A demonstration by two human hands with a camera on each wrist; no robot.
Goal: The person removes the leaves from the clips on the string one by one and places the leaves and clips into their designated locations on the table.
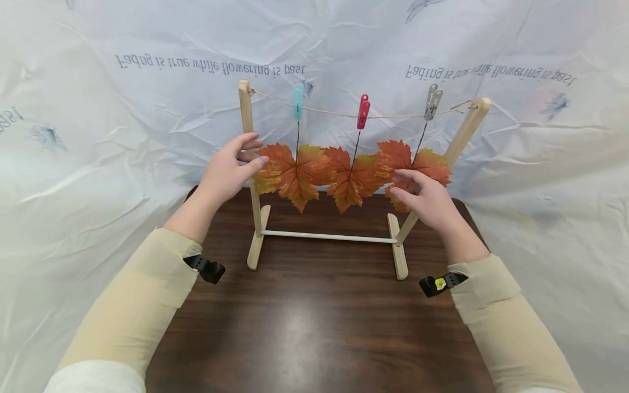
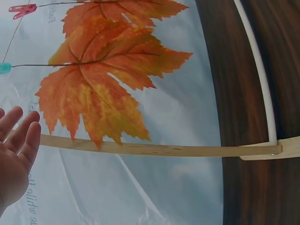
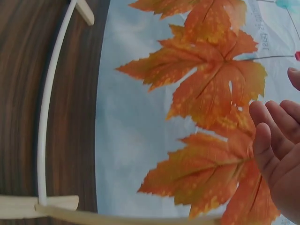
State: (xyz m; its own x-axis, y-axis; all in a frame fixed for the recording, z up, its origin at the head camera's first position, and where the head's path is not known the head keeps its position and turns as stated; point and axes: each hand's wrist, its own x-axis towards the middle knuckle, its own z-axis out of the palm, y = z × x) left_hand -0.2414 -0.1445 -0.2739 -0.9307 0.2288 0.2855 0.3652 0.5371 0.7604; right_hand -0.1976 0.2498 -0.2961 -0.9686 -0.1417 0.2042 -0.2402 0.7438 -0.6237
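Three orange maple leaves hang by their stems from a string [image 1: 334, 113]. A teal clothespin [image 1: 298, 101] holds the left leaf [image 1: 295, 172], a red clothespin [image 1: 363, 112] the middle leaf [image 1: 348, 183], and a grey clothespin [image 1: 432, 103] the right leaf [image 1: 395, 153]. Beside the left leaf's outer edge is my left hand [image 1: 230, 166], fingers relaxed and holding nothing. My right hand [image 1: 431, 203] is in front of the right leaf and covers part of it. Its fingers are loosely bent with nothing between them in the right wrist view; whether they touch the leaf I cannot tell.
The string runs between the left wooden post [image 1: 245, 106] and right wooden post [image 1: 467, 131] of a stand. A white rod [image 1: 329, 236] joins its feet on the dark brown table [image 1: 295, 327]. Behind hangs a pale printed sheet [image 1: 196, 33].
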